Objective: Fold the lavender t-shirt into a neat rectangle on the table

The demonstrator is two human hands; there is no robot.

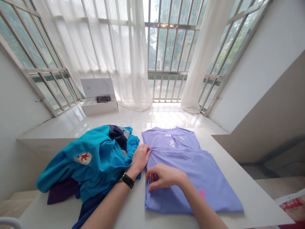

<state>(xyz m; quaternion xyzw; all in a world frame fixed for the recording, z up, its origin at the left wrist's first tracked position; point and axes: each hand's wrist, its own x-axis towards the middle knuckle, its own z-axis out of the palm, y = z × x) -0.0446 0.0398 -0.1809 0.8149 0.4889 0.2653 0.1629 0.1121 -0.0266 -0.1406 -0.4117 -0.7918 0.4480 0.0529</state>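
Observation:
A lavender T-shirt lies on the white table, its lower part folded up over the upper part. White marks show near its collar, and a small pink patch lies close to my right forearm. My left hand, with a black-strapped watch on the wrist, pinches the shirt's left edge at the end of the fold. Nearer to me, my right hand has its thumb and fingers curled closed on the same left edge. Left of my hands is a heap of clothes, with a turquoise shirt bearing a red star badge on top.
An open white box stands on the glossy sill at the back left. Sheer white curtains hang before barred windows. The white table ends at a slanted edge on the right. A curved white bar shows at bottom left.

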